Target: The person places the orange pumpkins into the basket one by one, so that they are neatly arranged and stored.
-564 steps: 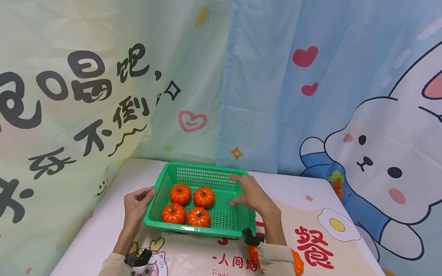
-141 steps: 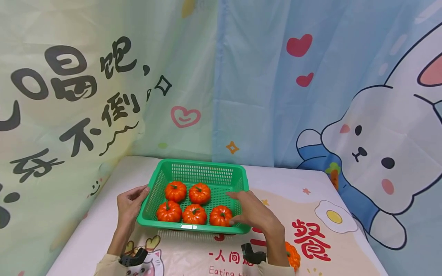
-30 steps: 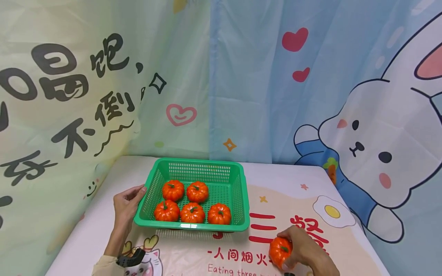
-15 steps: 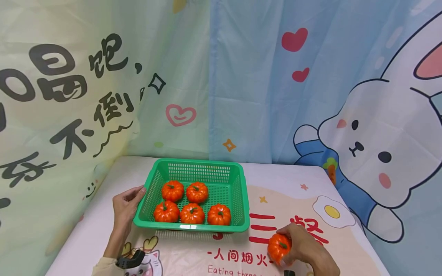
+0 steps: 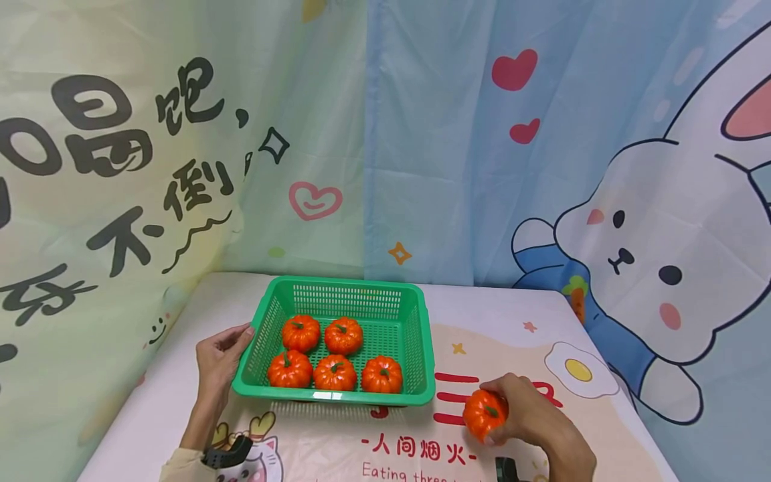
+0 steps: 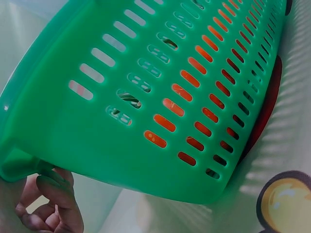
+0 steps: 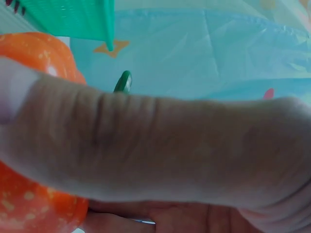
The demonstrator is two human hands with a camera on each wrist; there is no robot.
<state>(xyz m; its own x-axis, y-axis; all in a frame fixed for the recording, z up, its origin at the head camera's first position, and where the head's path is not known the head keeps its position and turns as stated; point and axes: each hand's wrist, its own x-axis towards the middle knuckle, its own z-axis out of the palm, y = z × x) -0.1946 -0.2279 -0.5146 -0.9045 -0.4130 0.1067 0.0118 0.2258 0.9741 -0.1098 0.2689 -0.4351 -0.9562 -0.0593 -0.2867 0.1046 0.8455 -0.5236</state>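
A green slotted plastic basket (image 5: 427, 355) stands on the table with several small orange pumpkins (image 5: 334, 372) inside, toward its left and front. My left hand (image 5: 218, 358) holds the basket's left rim. In the left wrist view, its curled fingers (image 6: 58, 199) sit under the rim's corner, and orange shows through the slots. To the right of the basket, my right hand (image 5: 530, 412) grips another orange pumpkin (image 5: 484, 415) with a green stem, thumb on the near side. Up close in the right wrist view, the thumb (image 7: 146, 145) crosses the pumpkin (image 7: 39, 208) and hides much of it.
The table is spread with a printed cloth (image 5: 421, 448) bearing red lettering and a fried egg picture (image 5: 579, 370). Behind it hangs a printed curtain (image 5: 421, 201), close to the basket's far side.
Since the oldest frame, one more pumpkin sits at the basket's front right. My right hand left the basket, took hold of a pumpkin on the table, and has shifted it slightly away from me.
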